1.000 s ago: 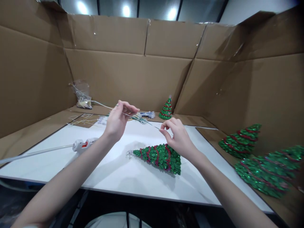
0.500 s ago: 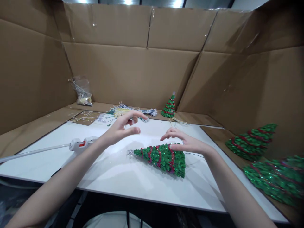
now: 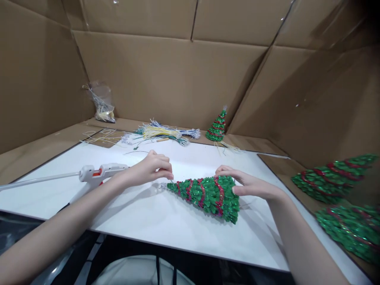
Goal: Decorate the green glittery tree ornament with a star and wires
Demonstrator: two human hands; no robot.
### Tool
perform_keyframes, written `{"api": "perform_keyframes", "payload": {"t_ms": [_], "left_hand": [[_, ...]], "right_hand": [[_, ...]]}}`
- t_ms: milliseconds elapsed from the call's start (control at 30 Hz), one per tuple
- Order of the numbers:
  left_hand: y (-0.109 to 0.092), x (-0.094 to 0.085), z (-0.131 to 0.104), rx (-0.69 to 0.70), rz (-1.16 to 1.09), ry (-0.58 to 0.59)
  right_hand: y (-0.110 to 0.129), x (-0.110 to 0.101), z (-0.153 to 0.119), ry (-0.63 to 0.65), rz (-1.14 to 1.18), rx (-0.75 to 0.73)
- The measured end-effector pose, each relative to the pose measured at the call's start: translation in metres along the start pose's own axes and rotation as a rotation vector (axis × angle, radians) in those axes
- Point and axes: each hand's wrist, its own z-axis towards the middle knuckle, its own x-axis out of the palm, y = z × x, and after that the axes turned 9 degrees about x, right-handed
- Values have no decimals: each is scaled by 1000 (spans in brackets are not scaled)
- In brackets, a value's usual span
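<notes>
In mid-frame, the left hand, fingertips together, perhaps pinched a wire; the right hand clamped the tree, which over-squeezing might have dented.

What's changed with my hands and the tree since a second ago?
The left hand has come down, closed, beside the tip of the lying tree. The right hand has moved to the wide end and taken hold there. No strand is stretched between them now. The tree remains on its side; the glue gun stays put.
</notes>
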Motion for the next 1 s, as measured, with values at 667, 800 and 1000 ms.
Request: {"api": "perform_keyframes", "payload": {"t_ms": [667,800,1000], "left_hand": [[-11,8,-10,95,-28,54],[-14,9,-9,56,-8,97],[-18,9,-10,-47,-31,143]], "right_hand": [[8,-4,-6,-38,-81,-94],[9,-6,-7,-39,-87,-99],[7,-7,-8,-73,-100,-105]]}}
